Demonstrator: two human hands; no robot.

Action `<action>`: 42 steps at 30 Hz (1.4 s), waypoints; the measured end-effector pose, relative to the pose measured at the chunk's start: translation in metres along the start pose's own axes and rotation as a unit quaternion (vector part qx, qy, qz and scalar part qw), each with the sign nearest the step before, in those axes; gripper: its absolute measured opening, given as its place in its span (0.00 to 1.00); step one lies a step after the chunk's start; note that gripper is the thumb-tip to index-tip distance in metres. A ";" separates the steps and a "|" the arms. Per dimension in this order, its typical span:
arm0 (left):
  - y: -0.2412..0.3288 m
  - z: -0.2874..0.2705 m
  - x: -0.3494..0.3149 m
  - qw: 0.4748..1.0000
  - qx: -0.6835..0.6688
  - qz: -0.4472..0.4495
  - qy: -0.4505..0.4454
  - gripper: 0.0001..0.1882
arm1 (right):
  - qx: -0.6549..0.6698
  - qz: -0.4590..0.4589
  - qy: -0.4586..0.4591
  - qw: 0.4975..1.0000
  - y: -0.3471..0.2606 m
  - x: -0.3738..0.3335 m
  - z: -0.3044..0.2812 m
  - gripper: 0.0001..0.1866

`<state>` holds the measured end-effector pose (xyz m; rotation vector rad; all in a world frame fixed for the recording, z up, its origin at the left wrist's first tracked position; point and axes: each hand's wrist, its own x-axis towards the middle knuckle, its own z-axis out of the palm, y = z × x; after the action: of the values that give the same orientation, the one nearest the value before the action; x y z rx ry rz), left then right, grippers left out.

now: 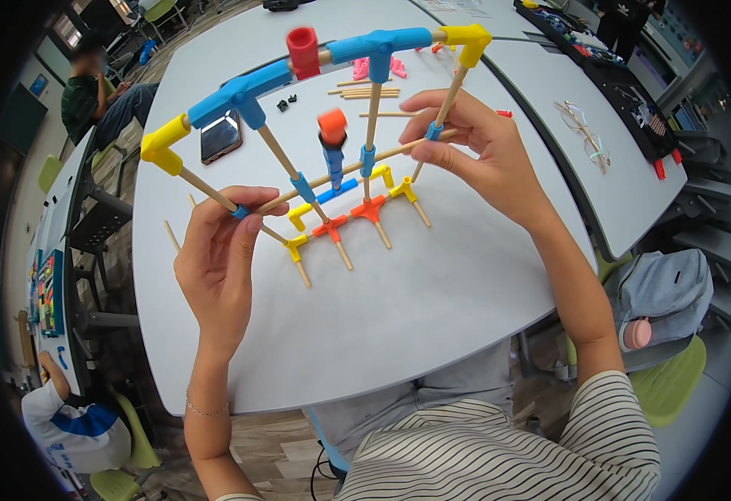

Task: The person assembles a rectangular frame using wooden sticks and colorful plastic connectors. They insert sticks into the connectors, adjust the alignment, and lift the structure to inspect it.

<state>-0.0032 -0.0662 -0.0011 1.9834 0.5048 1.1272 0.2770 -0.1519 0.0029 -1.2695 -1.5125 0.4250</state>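
Observation:
A frame of wooden sticks and plastic connectors stands tilted over the white table. Along its top run blue tube connectors (252,88), a red connector (303,53) and yellow elbows (163,144) at the ends. Small blue clips (303,188) sit partway down the uprights, beside a long wooden crossbar (394,152). My left hand (215,267) pinches the left upright near its clip and the crossbar's end. Opposite it, my right hand (486,159) grips the crossbar's other end by the right upright. Lower down are orange connectors (369,209) and yellow ones (296,246). Behind rises a blue post with an orange cap (332,125).
On the table lie a phone (221,138), loose wooden sticks (369,93) and pink connectors (382,68). Glasses (584,138) and an open black case (632,108) rest on the right table. A grey backpack (666,292) is at the right. Two people sit at the left.

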 end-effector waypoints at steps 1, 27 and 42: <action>0.000 -0.001 0.001 1.000 -0.001 -0.001 -0.007 0.12 | -0.004 0.008 0.007 1.000 0.003 0.000 0.001 0.16; -0.016 0.102 -0.007 0.932 0.336 0.034 -0.130 0.10 | -0.100 -0.004 -0.159 0.982 0.030 -0.017 0.012 0.06; -0.030 0.110 -0.007 0.947 0.305 0.052 -0.091 0.09 | -0.111 -0.040 -0.136 0.984 0.029 -0.021 0.018 0.07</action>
<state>0.0875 -0.1000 -0.0614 2.6457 0.7200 0.8975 0.2725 -0.1534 -0.0370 -1.3572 -1.8786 0.3971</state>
